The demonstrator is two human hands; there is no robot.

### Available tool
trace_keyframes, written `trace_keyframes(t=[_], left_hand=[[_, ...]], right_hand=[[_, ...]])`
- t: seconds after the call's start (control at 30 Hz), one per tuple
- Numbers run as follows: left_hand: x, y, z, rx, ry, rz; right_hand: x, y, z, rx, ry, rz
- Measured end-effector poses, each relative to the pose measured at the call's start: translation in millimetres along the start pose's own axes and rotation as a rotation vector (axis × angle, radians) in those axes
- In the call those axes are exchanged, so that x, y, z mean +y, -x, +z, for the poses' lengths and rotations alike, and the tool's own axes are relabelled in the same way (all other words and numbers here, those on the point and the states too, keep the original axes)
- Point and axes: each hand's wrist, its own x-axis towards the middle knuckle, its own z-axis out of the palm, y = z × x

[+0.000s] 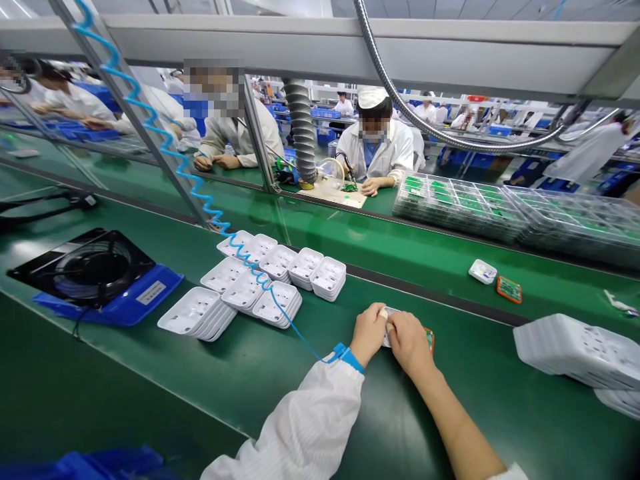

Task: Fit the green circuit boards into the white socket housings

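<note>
Both of my hands are together over the green bench. My left hand [369,332] is closed on the left side of a white plastic housing [387,341], its thumb near the top. Fingers curled, my right hand [411,339] presses on the same housing from the right and covers most of it. Just beyond the right hand, a green circuit board in an orange frame [431,339] shows in part; whether it touches the housing I cannot tell. A blue wrist strap [349,357] with a coiled blue cord [210,212] is on my left wrist.
Stacked white housings [240,283] stand to the left, more white stacks [575,347] to the right. A black fan [95,267] rests on a blue bin at far left. Across the green belt [370,233], co-workers sit near clear trays [465,207]. A metal beam [320,50] crosses overhead.
</note>
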Motion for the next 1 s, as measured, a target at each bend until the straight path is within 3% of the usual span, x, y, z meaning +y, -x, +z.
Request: trace_keyframes(t=[0.17,0.5,0.73,0.8,0.93,1.0], left_hand=[[-1,2,1.2,-0.010,-0.071,0.024],[4,1,-4.4,-0.016,-0.080,0.086],[11,4,-10.0,-0.100,-0.202,0.180],[11,5,-11.1,-0.122,-0.217,0.226],[11,6,-11.5,-0.179,-0.186,0.318],[11,6,-11.0,-0.217,-0.146,0.364]], right_hand=[[0,0,3,-0.014,-0.005,0.015],[10,30,-16,-0.013,0.055,0.048],[13,29,-11,-0.030,0.090,-0.026],[12,27,-14,-0.035,0.114,0.024],[14,22,-21,0.011,0.126,0.272],[17,20,-24,-0.067,-0.014,0.255]])
